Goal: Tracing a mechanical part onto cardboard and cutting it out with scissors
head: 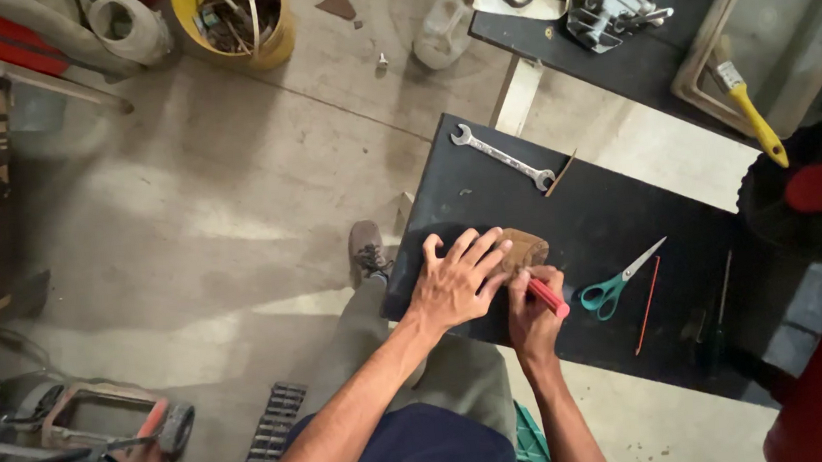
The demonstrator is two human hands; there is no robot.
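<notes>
My left hand (456, 279) lies flat with fingers spread on a small brown block (525, 247), pressing it onto the black table (620, 211). My right hand (533, 312) grips a red pen-like tool (548, 297) whose tip meets the block's near edge. Both hands are at the table's near left part.
Teal-handled scissors (617, 283) and a thin orange rod (648, 305) lie right of my hands. A steel wrench (504, 157) lies at the table's far edge. A yellow-handled brush (751, 115), a yellow bucket (235, 22) and a plastic jug (443, 27) are farther off.
</notes>
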